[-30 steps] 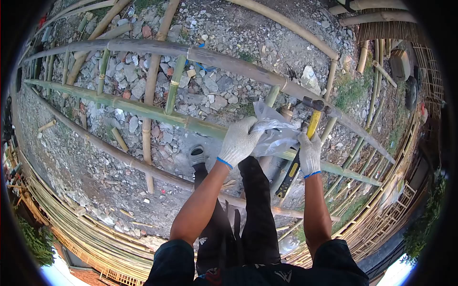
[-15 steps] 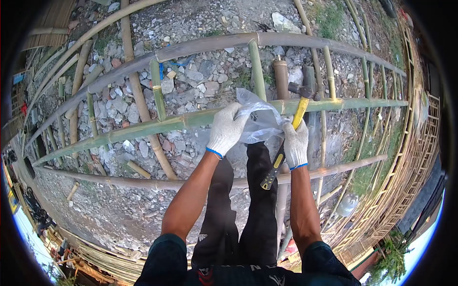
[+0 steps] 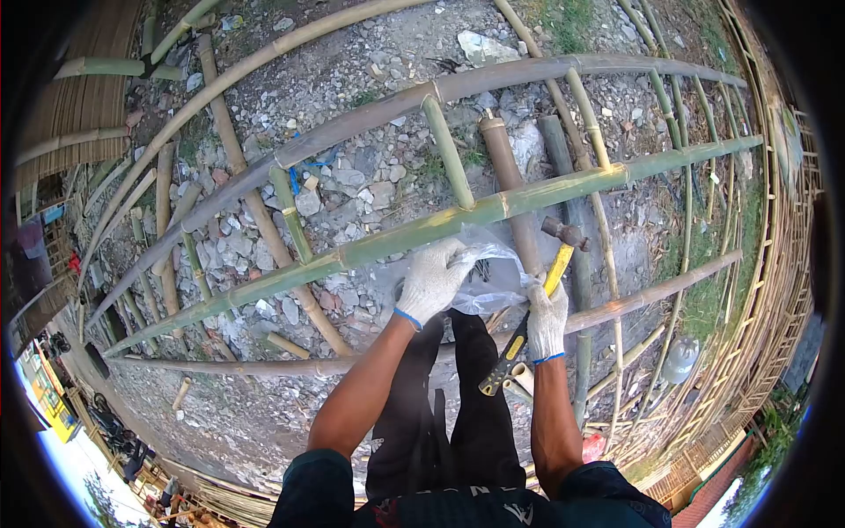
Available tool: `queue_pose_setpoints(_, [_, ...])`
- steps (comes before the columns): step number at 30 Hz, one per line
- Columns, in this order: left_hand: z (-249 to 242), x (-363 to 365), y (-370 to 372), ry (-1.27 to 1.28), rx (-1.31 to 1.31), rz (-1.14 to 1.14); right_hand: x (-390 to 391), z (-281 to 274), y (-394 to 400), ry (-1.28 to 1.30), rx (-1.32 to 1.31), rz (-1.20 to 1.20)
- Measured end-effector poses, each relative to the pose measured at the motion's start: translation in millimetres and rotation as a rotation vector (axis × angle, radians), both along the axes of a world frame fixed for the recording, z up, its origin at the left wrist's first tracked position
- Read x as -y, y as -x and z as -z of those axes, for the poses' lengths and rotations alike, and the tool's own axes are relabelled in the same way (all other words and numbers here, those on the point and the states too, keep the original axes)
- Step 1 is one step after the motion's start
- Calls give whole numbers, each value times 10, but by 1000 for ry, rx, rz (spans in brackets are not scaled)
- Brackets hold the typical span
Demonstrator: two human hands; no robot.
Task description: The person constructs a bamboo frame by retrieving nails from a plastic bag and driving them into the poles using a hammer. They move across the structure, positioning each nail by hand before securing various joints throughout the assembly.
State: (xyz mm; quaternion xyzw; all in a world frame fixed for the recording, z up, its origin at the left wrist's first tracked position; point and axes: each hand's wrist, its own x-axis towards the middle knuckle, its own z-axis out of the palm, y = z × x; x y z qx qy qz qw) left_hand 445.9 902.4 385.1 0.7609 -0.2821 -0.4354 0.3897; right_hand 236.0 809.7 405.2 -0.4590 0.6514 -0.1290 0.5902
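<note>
My left hand (image 3: 434,277), in a white knit glove with a blue cuff, grips one side of a clear plastic bag (image 3: 493,295). My right hand (image 3: 547,321), gloved the same way, is closed round a hammer (image 3: 556,271) with a yellow and black handle. The hammer's dark head points up and away from me, its black handle end hanging down to the left. Its fingers also pinch the right edge of the bag. Dark contents show through the bag's plastic. Just beyond the bag runs a green bamboo pole (image 3: 387,244) with short rungs.
A long brown bamboo pole (image 3: 361,119) forms the far rail of the ladder-like frame. Another bamboo pole (image 3: 264,366) crosses low near my legs. Gravel and broken stone (image 3: 242,238) cover the ground. Finished bamboo ladders (image 3: 757,290) lie stacked at right, near a clear plastic container (image 3: 681,359).
My view has shifted and tilted. Both hands, with the bag and hammer, now sit lower in view and nearer to me, apart from the green pole. The grips stay the same.
</note>
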Motion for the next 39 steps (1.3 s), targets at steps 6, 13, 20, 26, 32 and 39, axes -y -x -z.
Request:
queue_pose_setpoints(6, [-82,385,-272,-110,7,175,267,49,-29,3,23,92])
queue_pose_setpoints(13, [52,598,-877,-167,64,526,178,301,-453,-69,180,220])
queue_pose_setpoints(20, [717,775,-1555,-96,127,642,-79,868,-1082,-6,181,218])
queue_pose_setpoints(26, [1317,804,-1873,-13,80,748,-263,1335,-1449,44,168,214])
queue_pose_setpoints(32, [1847,539,-2574,23,165,721,-132,1738,-1758,83,24,8])
queue_pose_setpoints(39, [2838,197,-2979,26,442,491,-106,2717,-2494,269,-318,-315])
